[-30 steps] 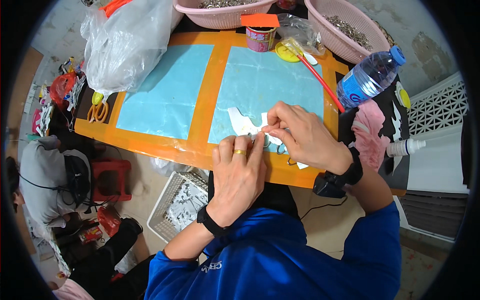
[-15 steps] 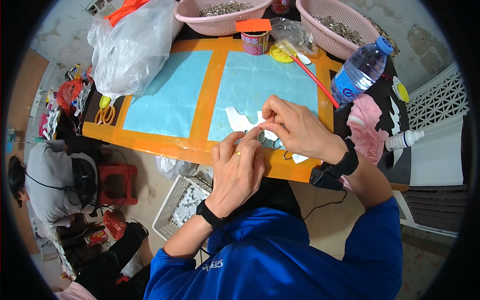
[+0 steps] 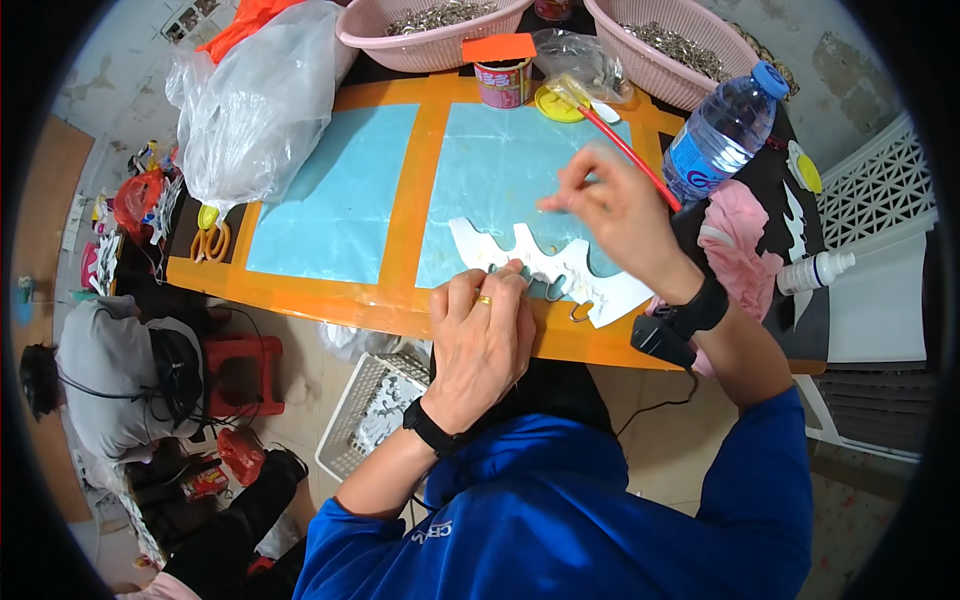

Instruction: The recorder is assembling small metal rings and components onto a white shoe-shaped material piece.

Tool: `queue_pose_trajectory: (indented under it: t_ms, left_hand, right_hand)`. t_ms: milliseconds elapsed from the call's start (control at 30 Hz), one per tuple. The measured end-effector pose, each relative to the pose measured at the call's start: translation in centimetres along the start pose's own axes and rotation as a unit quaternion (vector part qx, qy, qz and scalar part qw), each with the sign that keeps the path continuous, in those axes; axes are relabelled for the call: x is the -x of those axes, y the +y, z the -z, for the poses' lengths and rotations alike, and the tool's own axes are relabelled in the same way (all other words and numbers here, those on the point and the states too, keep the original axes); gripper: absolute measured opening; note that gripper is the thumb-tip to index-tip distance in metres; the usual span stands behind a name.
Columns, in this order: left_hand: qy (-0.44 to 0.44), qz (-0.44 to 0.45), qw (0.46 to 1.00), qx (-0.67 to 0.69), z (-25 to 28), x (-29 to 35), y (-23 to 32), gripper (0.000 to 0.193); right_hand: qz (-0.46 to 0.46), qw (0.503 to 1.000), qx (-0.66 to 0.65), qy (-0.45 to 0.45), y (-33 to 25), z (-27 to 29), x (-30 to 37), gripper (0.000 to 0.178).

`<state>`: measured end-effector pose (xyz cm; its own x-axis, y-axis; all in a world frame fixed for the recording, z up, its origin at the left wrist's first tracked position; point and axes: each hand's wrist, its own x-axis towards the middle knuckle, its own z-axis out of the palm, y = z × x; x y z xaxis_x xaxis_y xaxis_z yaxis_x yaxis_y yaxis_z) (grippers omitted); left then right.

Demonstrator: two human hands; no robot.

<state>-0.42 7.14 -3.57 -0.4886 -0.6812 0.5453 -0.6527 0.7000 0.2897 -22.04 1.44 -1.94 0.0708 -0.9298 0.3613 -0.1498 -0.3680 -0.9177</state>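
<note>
Here I see the left hand [image 3: 481,330], fingers together, on the white cutout [image 3: 548,264], right hand [image 3: 622,215] half-curled, both grips unclear, red stick [image 3: 632,153] and bottle [image 3: 722,140] just beyond.

Right hand [image 3: 610,205]: fingers blurred; whether they pinched anything could not be told.
Left hand [image 3: 485,325]: thumb mostly hidden.
White piece [image 3: 540,265]: lower left edge was covered by the left hand's fingers.
Hook [image 3: 572,316]: upper end was hidden under the white piece.
Scissors [image 3: 212,245]: blades were out of sight.
Baskets [image 3: 430,48]: upper edge cut them off; metal bits [image 3: 440,18] were too small to tell apart.
</note>
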Motion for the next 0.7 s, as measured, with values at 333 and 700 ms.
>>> queue_pose_trajectory:
  t_ms: [333, 700]
  left_hand:
    - [-0.028, 0.085, 0.992, 0.09, 0.6, -2.8, -0.5, 0.027]
    - [-0.07, 0.172, 0.96, 0.209, 3.4, -2.4, -4.3, 0.017]
  right_hand:
    - [-0.005, 0.979, 0.15, -0.137, -2.2, -0.7, 1.1, 0.016]
    - [-0.07, 0.99, 0.03, -0.116, -1.2, -0.7, 1.0, 0.014]
